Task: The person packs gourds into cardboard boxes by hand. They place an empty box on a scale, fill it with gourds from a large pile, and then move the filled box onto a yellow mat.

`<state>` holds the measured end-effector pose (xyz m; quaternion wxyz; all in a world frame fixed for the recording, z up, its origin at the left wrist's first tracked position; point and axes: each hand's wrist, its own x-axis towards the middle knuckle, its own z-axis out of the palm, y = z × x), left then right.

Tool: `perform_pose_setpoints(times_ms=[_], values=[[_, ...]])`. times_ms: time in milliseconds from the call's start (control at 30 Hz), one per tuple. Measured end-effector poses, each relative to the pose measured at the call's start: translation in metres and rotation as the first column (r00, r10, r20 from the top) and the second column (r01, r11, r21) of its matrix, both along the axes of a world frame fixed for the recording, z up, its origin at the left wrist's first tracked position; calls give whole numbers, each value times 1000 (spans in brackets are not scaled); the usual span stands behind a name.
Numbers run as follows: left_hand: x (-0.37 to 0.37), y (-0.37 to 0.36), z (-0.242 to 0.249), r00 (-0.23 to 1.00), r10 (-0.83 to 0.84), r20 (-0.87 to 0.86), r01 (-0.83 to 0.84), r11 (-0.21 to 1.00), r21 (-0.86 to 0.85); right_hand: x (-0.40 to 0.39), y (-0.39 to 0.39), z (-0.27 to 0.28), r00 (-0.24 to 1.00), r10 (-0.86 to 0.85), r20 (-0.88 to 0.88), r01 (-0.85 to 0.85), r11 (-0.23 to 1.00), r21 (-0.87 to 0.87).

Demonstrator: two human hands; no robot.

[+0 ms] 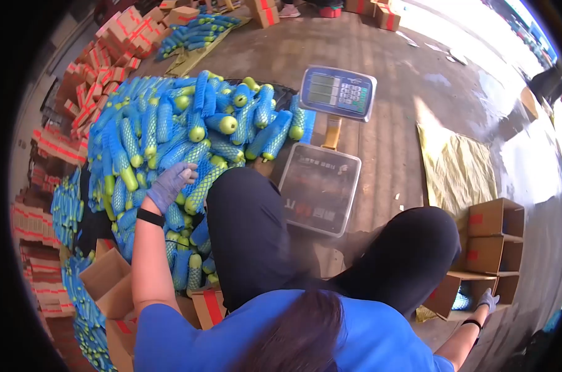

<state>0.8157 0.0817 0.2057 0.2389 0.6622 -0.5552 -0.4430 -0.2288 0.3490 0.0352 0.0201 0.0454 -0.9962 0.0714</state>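
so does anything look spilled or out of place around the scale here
Nothing looks spilled or damaged. The netted green fruit sits in one loose heap beside the scale, whose pan is bare. The left hand rests on the heap; the right hand reaches the open boxes.

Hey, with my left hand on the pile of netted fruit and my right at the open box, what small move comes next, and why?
Probably close the left hand around the netted fruit beneath it. The gloved palm lies flat on the pile, gripping nothing that I can see, while the right hand already rests at the open box.
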Motion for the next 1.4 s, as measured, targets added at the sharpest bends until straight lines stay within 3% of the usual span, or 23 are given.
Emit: perform_pose_setpoints(times_ms=[67,133,200,267,333,400,467,533,600,667,733,800,867,933,1000,1033,1100,1167,1233,1267,1300,1333,1400], values=[[43,38,-55,987,94,-127,-84,993,85,2,-83,29,944,329,-8,-315,895,-317],[67,67,-101,957,223,-184,-193,967,167,-21,-182,27,779,625,-52,-459,511,-727],[88,100,-142,892,391,-227,-362,918,160,130,-280,125,688,697,202,-110,376,-920],[90,134,-140,881,384,278,-430,894,127,248,-341,185,466,884,37,-299,197,-934],[69,175,-90,757,393,523,-528,839,133,334,-383,220,186,977,-107,-434,-16,-901],[84,234,-95,607,443,659,-568,823,-29,424,-408,244,25,969,-245,-590,-183,-786],[76,282,-69,349,377,858,-747,664,12,459,-446,241,-298,903,-310,-784,-416,-461],[72,330,-51,152,365,919,-816,571,-92,510,-463,231,-438,835,-333,-718,-548,-430],[63,373,-42,-70,348,935,-875,428,-225,566,-464,222,-374,896,-237,-729,-443,-522],[49,419,-65,-370,532,761,-737,331,-590,587,-479,204,-462,866,-190,-752,-496,-434],[27,446,-94,-233,744,627,-924,31,-380,596,-493,174,-495,855,-156,-687,-495,-533],[5,455,-137,312,660,684,-947,273,168,605,-490,148,-492,866,-94,-647,-436,-625],[-40,425,-131,401,551,732,-860,502,93,599,-495,124,-526,849,54,-691,-389,-609],[-48,392,-114,415,566,713,-847,526,75,592,-501,115,-595,802,50,-662,-455,-596],[-32,378,-123,402,771,494,-875,483,-43,589,-506,109,-526,811,254,-695,-239,-678],[-17,383,-135,359,897,258,-912,396,-108,587,-506,107,-522,814,256,-701,-238,-672],[28,396,-117,34,851,523,-867,285,-408,587,-495,113,-477,821,316,-707,-145,-692],[56,426,-93,-435,763,479,-845,-162,-509,591,-484,125,-426,826,370,-718,-59,-694],[70,430,-86,-523,780,344,-774,-266,-574,593,-474,138,-431,829,356,-682,-40,-730],[68,449,-107,-562,554,615,-824,-437,-360,589,-467,143,-430,830,356,-654,-14,-757],[101,486,-159,-226,642,733,-970,-215,-112,588,-460,149,-440,836,328,-639,-35,-769],[137,516,-208,133,516,846,-991,88,102,585,-454,153,-453,841,295,-620,-59,-783],[118,498,-206,38,741,670,-902,314,-296,581,-447,155,-451,858,246,-604,-91,-792]])
